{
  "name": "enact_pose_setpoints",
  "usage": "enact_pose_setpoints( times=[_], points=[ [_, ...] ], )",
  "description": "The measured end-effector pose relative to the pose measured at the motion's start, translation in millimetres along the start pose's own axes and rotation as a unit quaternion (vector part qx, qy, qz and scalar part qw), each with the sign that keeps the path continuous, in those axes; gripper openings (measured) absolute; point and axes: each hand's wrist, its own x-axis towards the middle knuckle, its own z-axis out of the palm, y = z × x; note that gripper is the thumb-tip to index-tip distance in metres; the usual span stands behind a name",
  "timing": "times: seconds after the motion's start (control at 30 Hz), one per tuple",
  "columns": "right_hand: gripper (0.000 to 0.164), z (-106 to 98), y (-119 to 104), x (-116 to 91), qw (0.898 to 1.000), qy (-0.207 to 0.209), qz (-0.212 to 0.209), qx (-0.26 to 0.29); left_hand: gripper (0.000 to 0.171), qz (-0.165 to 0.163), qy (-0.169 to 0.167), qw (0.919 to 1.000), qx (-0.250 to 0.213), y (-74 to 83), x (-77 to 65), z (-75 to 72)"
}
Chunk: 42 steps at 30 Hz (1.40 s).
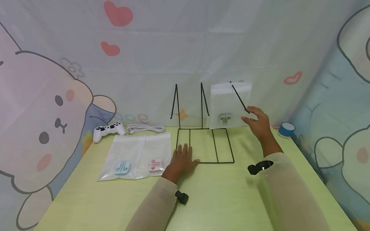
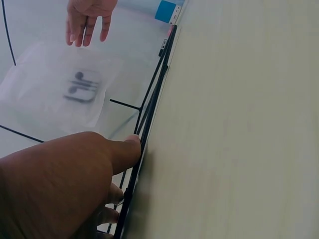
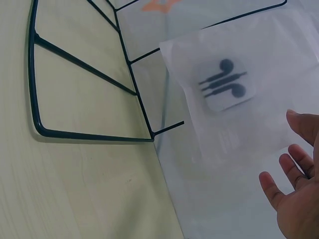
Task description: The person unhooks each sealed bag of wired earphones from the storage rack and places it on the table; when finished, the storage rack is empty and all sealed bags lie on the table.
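Note:
A black wire display rack [image 1: 225, 162] stands on the table with its prongs rising at the back. From the right-hand prong [image 1: 240, 98] hangs a frosted zip bag [image 1: 218, 104] holding dark-printed earphones in a case [image 3: 227, 84]. My left hand [image 1: 182, 162] rests on the left front of the rack's base, its thumb touching the front bar in the left wrist view. My right hand [image 1: 258, 124] is beside the prong's tip and the bag's right side, fingers apart and holding nothing. The right wrist view shows a gap between this hand and the bag.
Two more zip bags lie at left, one with blue earphones [image 1: 122, 167], one with pink earphones [image 1: 156, 165]. Behind them are a white game controller [image 1: 109, 131] and a coiled white cable [image 1: 145, 128]. A blue tape roll [image 1: 286, 130] stands at the back right, near a printed curtain [image 1: 162, 48].

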Motion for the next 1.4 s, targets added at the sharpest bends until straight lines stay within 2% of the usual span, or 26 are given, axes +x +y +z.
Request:
enact_pose_setpoints(
  times=[0.37,0.53,0.67,0.8,0.93,1.07,1.23,1.4],
  points=[
    [0.042,8.0,0.8,-1.8,0.999,0.013,-0.007,0.034,0.089,0.014,0.03,0.9992,-0.022,-3.8,4.4,7.6],
    [0.036,8.6,0.1,-1.4,0.999,0.016,-0.017,0.042,0.09,0.012,0.031,0.999,-0.031,-3.2,4.7,7.3],
    [0.033,8.1,-0.7,-2.9,0.999,0.013,0.002,0.039,0.091,0.012,0.031,0.9988,-0.035,-2.7,4.8,7.8],
    [0.035,6.8,-1.8,-4.9,0.999,-0.008,0.03,0.028,0.091,0.014,0.037,0.9985,-0.037,-2.5,5.4,9.2],
    [0.038,7.0,-2.1,-4.4,0.998,-0.033,0.04,0.03,0.091,0.012,0.04,0.9984,-0.039,-1.8,5.0,9.2],
    [0.04,8.1,0.8,-1.9,0.997,-0.044,0.034,0.048,0.092,0.01,0.041,0.9985,-0.036,-2.0,5.9,9.8],
    [0.038,11.1,4.0,0.8,0.998,-0.043,0.015,0.046,0.092,0.01,0.041,0.9985,-0.035,-2.3,6.3,10.1],
    [0.045,12.7,1.2,0.9,0.996,-0.059,0.028,0.056,0.092,0.011,0.04,0.9984,-0.038,-2.3,4.7,9.4]
  ],
)
